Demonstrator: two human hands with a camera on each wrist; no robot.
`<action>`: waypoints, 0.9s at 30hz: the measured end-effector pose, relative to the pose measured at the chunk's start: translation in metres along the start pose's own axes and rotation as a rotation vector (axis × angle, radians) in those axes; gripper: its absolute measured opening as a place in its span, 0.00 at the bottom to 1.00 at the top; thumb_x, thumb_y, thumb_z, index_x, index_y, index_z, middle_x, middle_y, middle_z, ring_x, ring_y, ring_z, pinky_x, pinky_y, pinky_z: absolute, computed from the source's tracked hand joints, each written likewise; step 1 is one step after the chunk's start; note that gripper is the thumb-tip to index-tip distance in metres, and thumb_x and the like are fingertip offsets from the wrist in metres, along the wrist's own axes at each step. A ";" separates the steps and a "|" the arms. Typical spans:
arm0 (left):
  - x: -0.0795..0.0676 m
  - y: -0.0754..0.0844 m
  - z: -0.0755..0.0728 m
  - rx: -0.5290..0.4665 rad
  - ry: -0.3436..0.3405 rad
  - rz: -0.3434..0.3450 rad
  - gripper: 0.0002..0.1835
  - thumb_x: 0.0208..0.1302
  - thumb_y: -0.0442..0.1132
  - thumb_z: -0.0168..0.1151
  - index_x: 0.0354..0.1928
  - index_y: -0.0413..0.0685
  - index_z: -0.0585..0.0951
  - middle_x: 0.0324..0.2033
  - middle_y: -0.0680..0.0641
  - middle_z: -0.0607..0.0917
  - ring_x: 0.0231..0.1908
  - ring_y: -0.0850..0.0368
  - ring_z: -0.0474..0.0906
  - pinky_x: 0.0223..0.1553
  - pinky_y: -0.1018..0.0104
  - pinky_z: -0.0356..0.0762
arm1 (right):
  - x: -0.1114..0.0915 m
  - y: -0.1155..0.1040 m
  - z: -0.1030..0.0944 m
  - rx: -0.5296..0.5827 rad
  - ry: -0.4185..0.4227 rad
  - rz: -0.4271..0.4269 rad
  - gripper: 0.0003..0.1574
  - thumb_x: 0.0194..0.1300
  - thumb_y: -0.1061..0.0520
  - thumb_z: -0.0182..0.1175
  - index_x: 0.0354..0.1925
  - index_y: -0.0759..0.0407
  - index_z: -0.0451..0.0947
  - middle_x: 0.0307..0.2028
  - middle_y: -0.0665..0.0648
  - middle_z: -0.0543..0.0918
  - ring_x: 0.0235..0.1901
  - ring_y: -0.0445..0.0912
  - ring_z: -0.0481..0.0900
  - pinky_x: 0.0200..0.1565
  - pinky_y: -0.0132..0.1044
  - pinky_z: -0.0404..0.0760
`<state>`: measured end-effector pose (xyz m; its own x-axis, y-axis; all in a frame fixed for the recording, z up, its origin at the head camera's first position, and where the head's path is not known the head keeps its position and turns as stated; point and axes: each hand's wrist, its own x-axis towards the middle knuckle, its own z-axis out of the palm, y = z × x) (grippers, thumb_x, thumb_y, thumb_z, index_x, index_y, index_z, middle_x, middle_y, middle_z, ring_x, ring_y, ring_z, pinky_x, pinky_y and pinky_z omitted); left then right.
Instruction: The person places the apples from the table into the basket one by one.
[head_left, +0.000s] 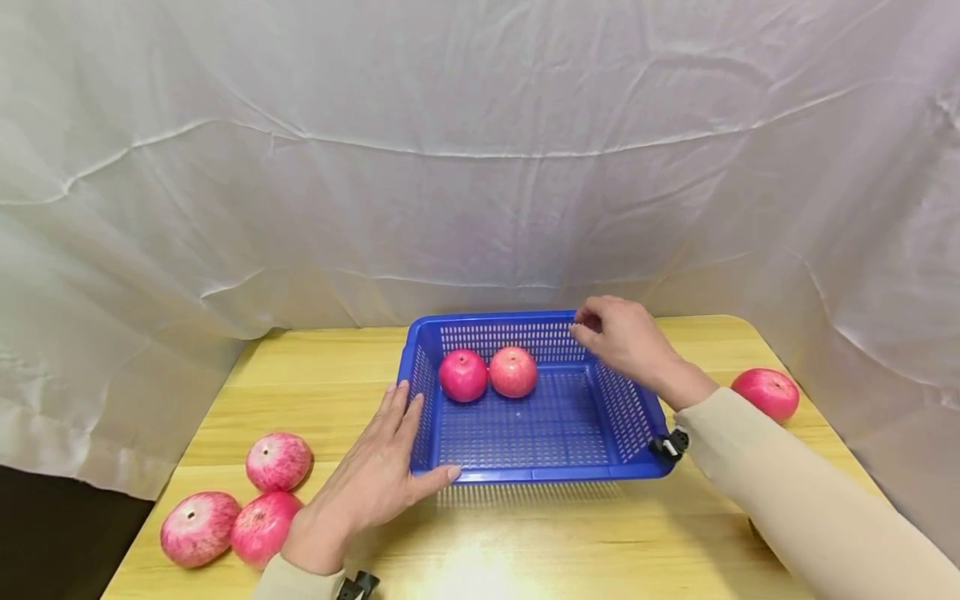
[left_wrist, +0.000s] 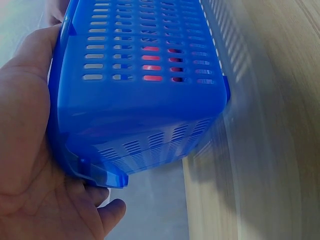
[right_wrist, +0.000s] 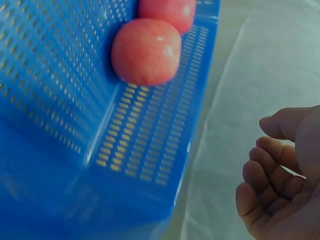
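Observation:
A blue perforated plastic basket [head_left: 525,477] stands on the table with two red-pink apples [head_left: 463,375] side by side in its far left part. My left hand [head_left: 378,467] rests against the basket's left near corner, fingers along the left rim and thumb at the front rim. From the left wrist view, the palm [left_wrist: 30,135] lies beside the rim. Over the right back corner of the basket hovers my right hand [head_left: 626,337], its fingers loosely bent around nothing. The right wrist view shows those fingers [right_wrist: 267,172] apart from the basket wall.
Three streaked apples [head_left: 277,461] lie close together on the wooden table [head_left: 315,367] at the left. Another apple [head_left: 765,394] sits near the right edge, beyond my right sleeve [head_left: 795,483]. A pale cloth [head_left: 480,208] hangs behind the table and along its sides.

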<state>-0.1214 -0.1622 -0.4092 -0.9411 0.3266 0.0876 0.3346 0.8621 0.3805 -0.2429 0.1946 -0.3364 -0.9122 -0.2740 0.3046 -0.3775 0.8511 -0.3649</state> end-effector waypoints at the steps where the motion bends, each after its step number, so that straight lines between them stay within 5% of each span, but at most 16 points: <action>1: 0.000 0.000 0.000 -0.002 -0.002 -0.002 0.63 0.62 0.82 0.55 0.83 0.40 0.56 0.85 0.37 0.45 0.84 0.39 0.40 0.80 0.40 0.55 | -0.003 0.002 -0.004 -0.002 0.004 0.013 0.09 0.71 0.55 0.64 0.40 0.61 0.85 0.35 0.58 0.85 0.35 0.53 0.80 0.41 0.50 0.81; 17: -0.001 -0.001 0.003 -0.004 -0.002 -0.002 0.66 0.60 0.84 0.54 0.83 0.39 0.54 0.85 0.38 0.43 0.84 0.40 0.38 0.80 0.40 0.54 | -0.069 0.046 -0.042 -0.082 0.105 0.127 0.10 0.72 0.57 0.61 0.35 0.58 0.85 0.28 0.54 0.83 0.28 0.50 0.76 0.32 0.41 0.73; 27: 0.000 0.001 0.002 -0.011 -0.017 -0.018 0.65 0.61 0.82 0.55 0.84 0.40 0.54 0.85 0.39 0.42 0.85 0.43 0.35 0.80 0.40 0.55 | -0.103 0.077 -0.055 -0.094 0.038 0.236 0.10 0.72 0.54 0.61 0.37 0.58 0.85 0.27 0.52 0.82 0.27 0.49 0.75 0.30 0.39 0.70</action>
<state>-0.1212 -0.1610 -0.4105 -0.9459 0.3181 0.0649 0.3173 0.8637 0.3917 -0.1692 0.3129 -0.3476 -0.9659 -0.0469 0.2546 -0.1365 0.9279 -0.3470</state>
